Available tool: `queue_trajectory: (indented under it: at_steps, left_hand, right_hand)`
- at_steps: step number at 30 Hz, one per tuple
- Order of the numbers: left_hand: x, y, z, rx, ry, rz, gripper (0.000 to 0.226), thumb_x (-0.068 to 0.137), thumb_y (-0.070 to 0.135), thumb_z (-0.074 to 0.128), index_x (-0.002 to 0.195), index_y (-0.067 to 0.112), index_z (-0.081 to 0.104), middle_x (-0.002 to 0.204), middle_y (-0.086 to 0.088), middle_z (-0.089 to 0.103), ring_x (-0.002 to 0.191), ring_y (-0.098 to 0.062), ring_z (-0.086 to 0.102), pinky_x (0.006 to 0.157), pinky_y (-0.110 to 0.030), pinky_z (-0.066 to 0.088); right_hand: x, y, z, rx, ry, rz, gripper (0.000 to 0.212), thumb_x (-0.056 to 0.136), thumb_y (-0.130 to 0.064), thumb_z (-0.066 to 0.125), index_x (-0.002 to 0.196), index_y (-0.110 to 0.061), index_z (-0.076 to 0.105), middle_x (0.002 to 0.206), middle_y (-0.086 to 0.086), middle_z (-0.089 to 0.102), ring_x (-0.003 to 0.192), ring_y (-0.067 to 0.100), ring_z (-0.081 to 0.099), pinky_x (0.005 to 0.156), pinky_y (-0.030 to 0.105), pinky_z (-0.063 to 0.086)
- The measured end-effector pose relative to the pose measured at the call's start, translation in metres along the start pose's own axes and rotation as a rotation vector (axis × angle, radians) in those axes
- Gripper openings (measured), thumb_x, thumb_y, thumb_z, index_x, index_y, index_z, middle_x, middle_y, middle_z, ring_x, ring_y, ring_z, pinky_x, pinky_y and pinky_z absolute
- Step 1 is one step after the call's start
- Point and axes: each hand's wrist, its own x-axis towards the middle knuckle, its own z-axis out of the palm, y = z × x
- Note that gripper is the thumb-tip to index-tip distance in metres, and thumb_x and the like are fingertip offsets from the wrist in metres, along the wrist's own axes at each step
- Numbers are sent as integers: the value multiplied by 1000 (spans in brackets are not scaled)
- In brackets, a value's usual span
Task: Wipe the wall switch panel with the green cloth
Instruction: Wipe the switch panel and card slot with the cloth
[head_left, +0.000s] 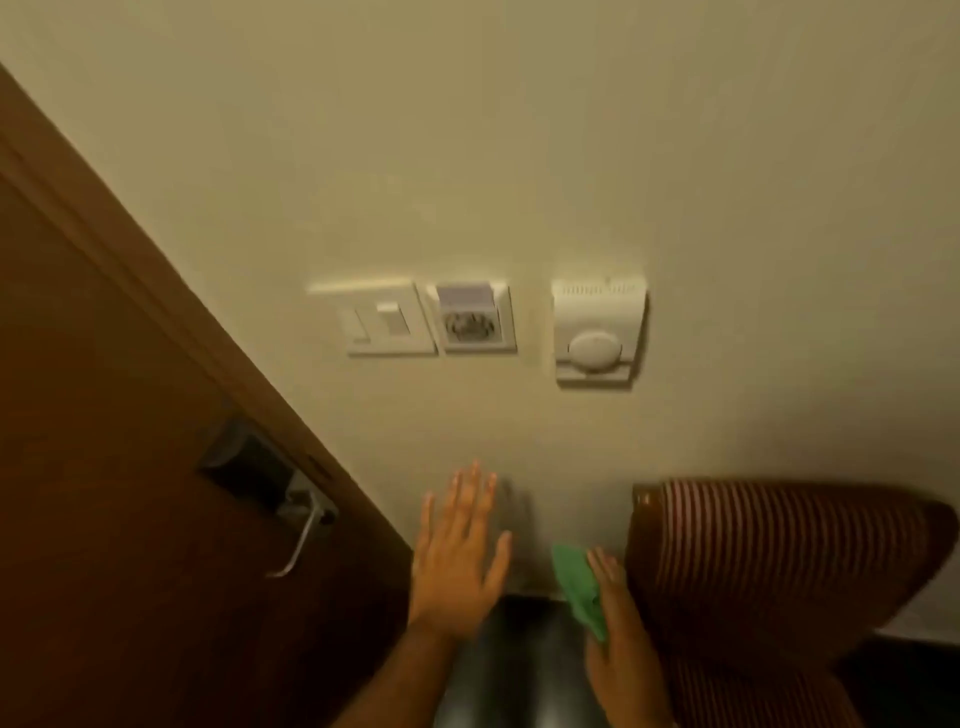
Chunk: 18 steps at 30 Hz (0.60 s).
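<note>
1. At far left, a brown door (104, 415) fills the corner, with a metal handle (298, 535) angled down near its edge.
2. Right of the door, the left hand (460, 551) is raised with the palm flat toward the wall (467, 156) and the fingers spread wide, holding nothing. Whether it touches the wall cannot be told.
3. Above that hand, well apart from it, the white switch panel (387, 319) sits on the wall. A socket (475, 321) sits touching its right side.
4. Further right, separate from the socket, is a white thermostat (597, 332) with a round dial.
5. Low down, the right hand (621, 639) grips the green cloth (579, 590), which is bunched against its fingers. The cloth is well below the panel and not yet on it.
6. At far right, a striped chair (779, 566) stands just beside the right hand.
7. Likely risks: pressing too hard on the panel could flip a switch; a wide stroke could drag the cloth over the socket, unsafe if it is damp; the bunched cloth could slip from a loose grip as it rises.
</note>
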Motion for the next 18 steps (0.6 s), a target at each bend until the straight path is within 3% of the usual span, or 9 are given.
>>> queue_trajectory:
  at_steps: [2,4,6,9,13,18]
  left_hand:
    - [45,-14,-43,-17,137,-67,78,111,52,40,180,17,28,190,-8,11,175,-24,11,141,-40,-3]
    - [81,-28,-90,-29,263,-120,79,114,52,35,183,19,14,191,-6,0,177,-21,-2,142,-39,-13]
    - [109,-40,-126,-43,369,-151,79,115,51,34,183,20,9,191,-5,-5,177,-21,-7,141,-41,-16]
    - [143,-56,-163,-45,486,-140,79,116,48,35,183,20,7,191,-4,-8,178,-22,-8,141,-43,-17]
    - [179,-73,-180,-79,602,-95,81,116,45,40,182,27,-4,190,-1,-13,177,-21,-11,141,-43,-17]
    - [228,-89,-182,-137,691,-10,82,115,45,41,182,24,-2,188,0,-16,176,-20,-16,141,-46,-16]
  right_hand:
    - [34,-47,-20,52,56,-77,66,89,12,62,151,-5,51,163,-7,37,158,21,37,131,33,22]
    - [58,-92,-47,124,52,-117,89,86,14,67,161,-24,35,170,-10,33,163,17,27,132,43,26]
    - [79,-130,-67,150,97,-204,95,86,16,65,162,-29,31,173,-11,30,165,10,16,133,41,22]
    - [108,-176,-85,154,150,-341,92,88,15,65,165,-24,33,175,-11,26,165,12,14,133,37,21]
    - [131,-203,-84,86,236,-482,94,83,17,67,164,-19,37,175,-7,27,165,20,21,130,42,30]
    - [148,-202,-59,-79,399,-425,82,77,14,68,153,-15,55,160,7,47,149,30,43,114,57,50]
